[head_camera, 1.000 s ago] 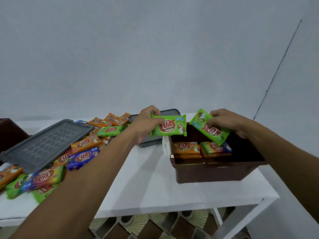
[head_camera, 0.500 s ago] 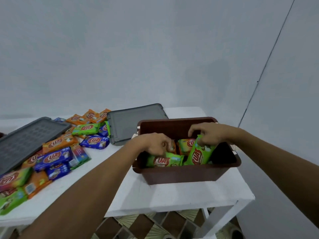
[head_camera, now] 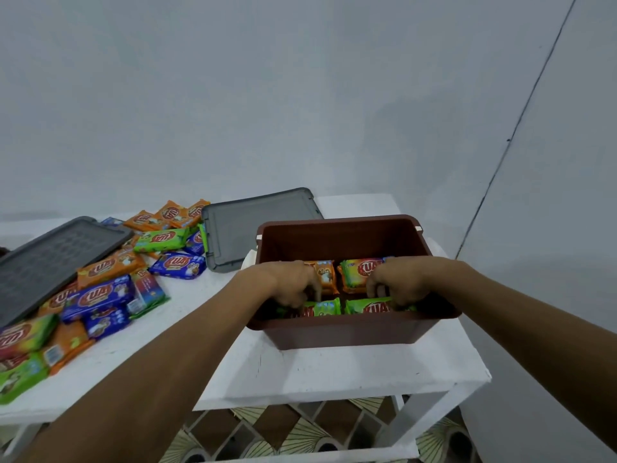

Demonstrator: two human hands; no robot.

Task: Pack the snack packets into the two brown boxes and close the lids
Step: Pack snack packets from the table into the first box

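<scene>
An open brown box (head_camera: 337, 240) stands on the right part of the white table (head_camera: 334, 372). Both hands are down inside it. My left hand (head_camera: 287, 285) has its fingers curled on a green snack packet (head_camera: 322, 309) lying flat against the front wall. My right hand (head_camera: 400, 284) grips a second green packet (head_camera: 370, 307) beside the first. Behind them lie an orange packet (head_camera: 326, 274) and a green-and-orange packet (head_camera: 359, 272). A heap of loose packets (head_camera: 100, 292), orange, blue and green, covers the table's left side.
A grey lid (head_camera: 253, 225) lies flat behind the box to its left. A second grey lid (head_camera: 50, 259) rests tilted on the heap at far left. The table ends just right of the box, near a wall corner (head_camera: 500, 168). Patterned floor shows below.
Both hands have carried their green packets from above the box down into it and laid them flat along the front wall. The view has shifted toward the box.
</scene>
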